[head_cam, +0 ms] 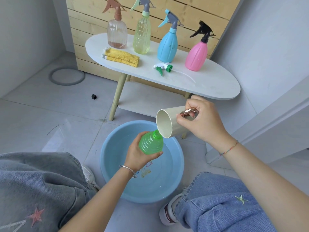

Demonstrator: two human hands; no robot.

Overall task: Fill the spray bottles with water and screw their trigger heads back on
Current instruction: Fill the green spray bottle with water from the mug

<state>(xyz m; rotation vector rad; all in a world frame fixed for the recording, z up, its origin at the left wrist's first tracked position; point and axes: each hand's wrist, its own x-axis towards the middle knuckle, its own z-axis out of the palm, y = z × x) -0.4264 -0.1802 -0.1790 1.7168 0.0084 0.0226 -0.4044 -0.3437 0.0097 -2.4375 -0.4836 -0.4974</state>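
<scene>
Filling step: the left hand [138, 155], fingers wrapped round the green bottle [151, 143], held it tilted over the basin [115, 148]. The right hand [201, 122], gripping the cup [167, 122] by its handle, tipped the rim to the neck. A slow, thin pour would limit spillage.

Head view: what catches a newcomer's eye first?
The right hand tips a cream cup at the open neck of a green bottle gripped by the left hand, over a blue basin on the floor. Behind, a green-and-white trigger head lies on the white table in front of four capped spray bottles.
</scene>
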